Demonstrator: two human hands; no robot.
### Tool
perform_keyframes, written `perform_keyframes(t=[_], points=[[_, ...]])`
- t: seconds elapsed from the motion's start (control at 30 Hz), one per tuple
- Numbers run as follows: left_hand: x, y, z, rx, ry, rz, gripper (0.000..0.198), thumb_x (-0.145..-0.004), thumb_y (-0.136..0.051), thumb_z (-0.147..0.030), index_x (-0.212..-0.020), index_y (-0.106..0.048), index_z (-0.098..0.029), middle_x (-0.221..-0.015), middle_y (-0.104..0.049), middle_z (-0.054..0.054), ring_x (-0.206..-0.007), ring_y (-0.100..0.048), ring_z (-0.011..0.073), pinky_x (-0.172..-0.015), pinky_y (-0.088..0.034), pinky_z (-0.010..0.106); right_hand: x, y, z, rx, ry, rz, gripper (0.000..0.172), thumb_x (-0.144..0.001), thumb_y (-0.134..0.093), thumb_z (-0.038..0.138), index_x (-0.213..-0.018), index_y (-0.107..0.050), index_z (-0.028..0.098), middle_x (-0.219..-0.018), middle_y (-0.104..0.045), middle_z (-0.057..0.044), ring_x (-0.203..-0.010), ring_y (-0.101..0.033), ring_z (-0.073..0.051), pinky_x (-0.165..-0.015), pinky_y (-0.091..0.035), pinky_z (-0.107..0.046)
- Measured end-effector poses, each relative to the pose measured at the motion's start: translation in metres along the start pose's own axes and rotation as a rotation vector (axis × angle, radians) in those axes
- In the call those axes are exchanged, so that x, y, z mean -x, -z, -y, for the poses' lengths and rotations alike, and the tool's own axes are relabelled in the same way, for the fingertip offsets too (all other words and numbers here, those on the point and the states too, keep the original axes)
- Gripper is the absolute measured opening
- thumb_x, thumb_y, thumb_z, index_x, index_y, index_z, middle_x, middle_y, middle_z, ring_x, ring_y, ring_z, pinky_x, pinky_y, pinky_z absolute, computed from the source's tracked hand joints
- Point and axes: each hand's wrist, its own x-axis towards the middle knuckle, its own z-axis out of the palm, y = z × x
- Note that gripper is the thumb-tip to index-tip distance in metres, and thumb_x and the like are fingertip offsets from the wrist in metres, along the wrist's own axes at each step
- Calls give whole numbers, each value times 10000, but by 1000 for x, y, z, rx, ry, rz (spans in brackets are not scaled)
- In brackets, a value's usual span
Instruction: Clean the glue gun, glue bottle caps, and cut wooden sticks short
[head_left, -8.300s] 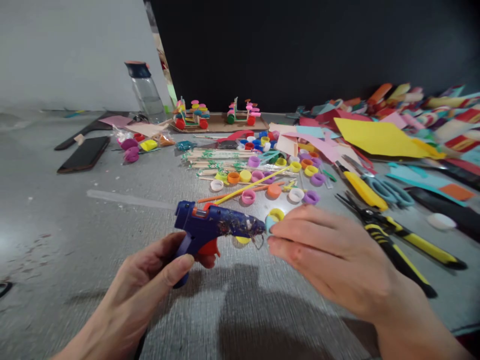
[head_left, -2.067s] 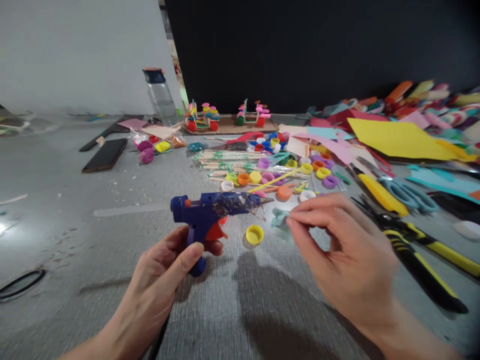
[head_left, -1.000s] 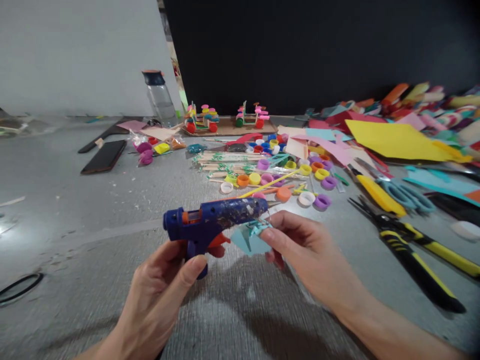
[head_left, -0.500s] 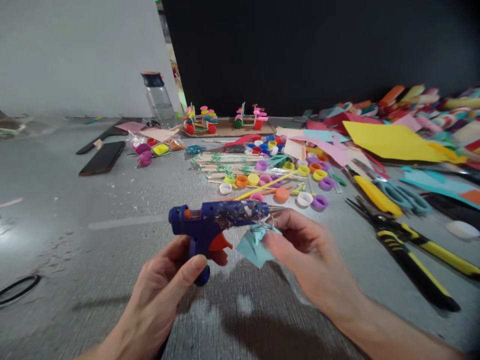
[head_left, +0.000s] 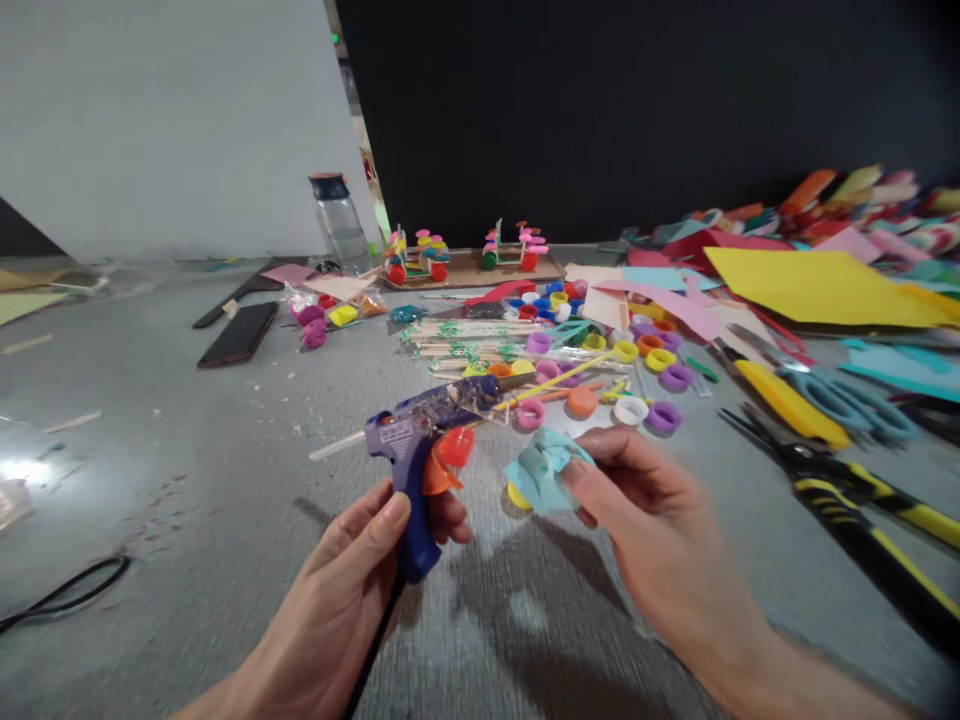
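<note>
My left hand (head_left: 375, 560) is wrapped round the grip of a blue glue gun (head_left: 420, 450) with an orange trigger, its nozzle pointing away to the right. My right hand (head_left: 645, 510) pinches a small light-blue paper piece (head_left: 544, 470) just right of the gun. A yellow bottle cap (head_left: 516, 495) lies on the grey table (head_left: 187, 470) under the paper, mostly hidden by it.
Coloured caps (head_left: 600, 360) and wooden sticks (head_left: 465, 335) lie beyond the hands. Yellow cutter (head_left: 787, 400), blue scissors (head_left: 855, 405) and black-yellow pliers (head_left: 862, 500) sit right. Coloured paper sheets (head_left: 817, 285), two cap models (head_left: 469, 255), a bottle (head_left: 341, 220), a phone (head_left: 240, 335), a black cable (head_left: 67, 590).
The glue gun has swung away from the paper, its nozzle now aimed farther off. My right hand has drawn the blue paper clear of the nozzle, and the yellow cap shows beneath it.
</note>
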Motion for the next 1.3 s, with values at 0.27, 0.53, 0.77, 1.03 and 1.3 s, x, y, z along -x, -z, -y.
perform_keyframes(t=[0.27, 0.53, 0.77, 1.03, 1.3], points=[[0, 8, 6, -50, 181, 330, 289, -976, -612, -356, -993, -786, -126, -877, -770, 86, -778, -716, 175, -767, -564, 234, 0, -3, -3, -292, -118, 61, 133, -807, -816, 331, -846, -704, 270, -596, -553, 73, -427, -462, -41, -377, -359, -145], [3, -2, 7, 10, 207, 399, 203, -923, -705, -321, -974, -779, -139, -863, -788, 94, -744, -728, 172, -749, -557, 238, 5, -10, 3, -269, 23, 115, 74, -841, -770, 241, -879, -722, 282, -642, -571, 69, -514, -544, -50, -473, -467, -152], [2, -1, 16, -4, 129, 401, 175, -926, -706, -297, -990, -770, -148, -854, -761, 80, -748, -712, 168, -744, -554, 254, 8, -11, 1, -41, 168, 79, 119, -865, -722, 203, -933, -679, 292, -800, -658, 62, -673, -579, -73, -610, -497, -194], [4, -5, 19, -46, 116, 366, 216, -866, -775, -340, -961, -764, -146, -814, -739, 67, -702, -681, 159, -695, -546, 254, 7, -10, -5, 211, 300, 12, 129, -866, -697, 220, -913, -595, 285, -844, -587, 56, -776, -556, -124, -688, -469, -284], [7, -10, 18, -52, 191, 440, 199, -898, -739, -330, -929, -765, -136, -795, -741, 63, -691, -703, 154, -705, -529, 238, 5, -8, 3, 283, 368, -6, 120, -836, -615, 153, -827, -545, 251, -792, -574, 52, -779, -543, -133, -685, -437, -294]])
